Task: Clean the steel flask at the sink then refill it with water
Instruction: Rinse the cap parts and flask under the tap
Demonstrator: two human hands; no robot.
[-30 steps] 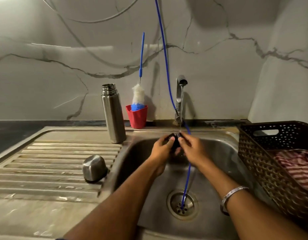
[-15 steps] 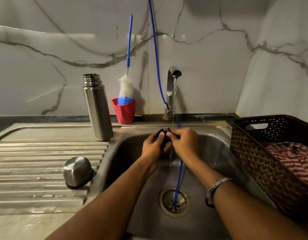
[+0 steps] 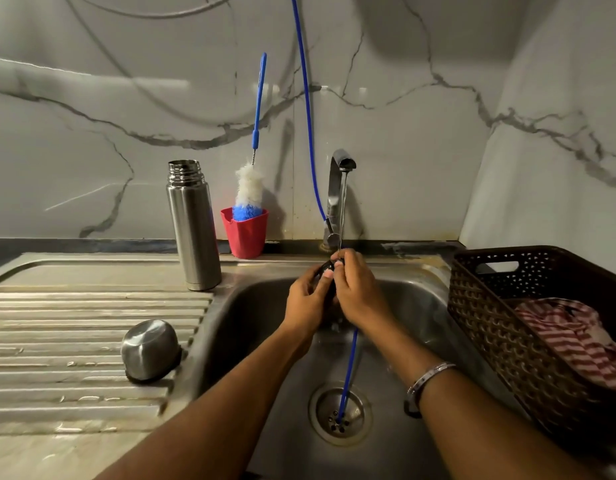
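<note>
A small dark stopper (image 3: 329,271) is pinched between the left hand (image 3: 308,301) and the right hand (image 3: 356,296) under the tap (image 3: 341,168) stream – wet, it could be dropped towards the open drain (image 3: 339,414). Both forearms are stretched forward over the sink (image 3: 258,306), fingers curled round the piece. The steel flask (image 3: 192,226) is left upright and uncapped on the worktop – its cap (image 3: 150,349) nearby.

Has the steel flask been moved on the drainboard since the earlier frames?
No. The steel flask stands left of the red cup as before; only the camera shifted.
</note>
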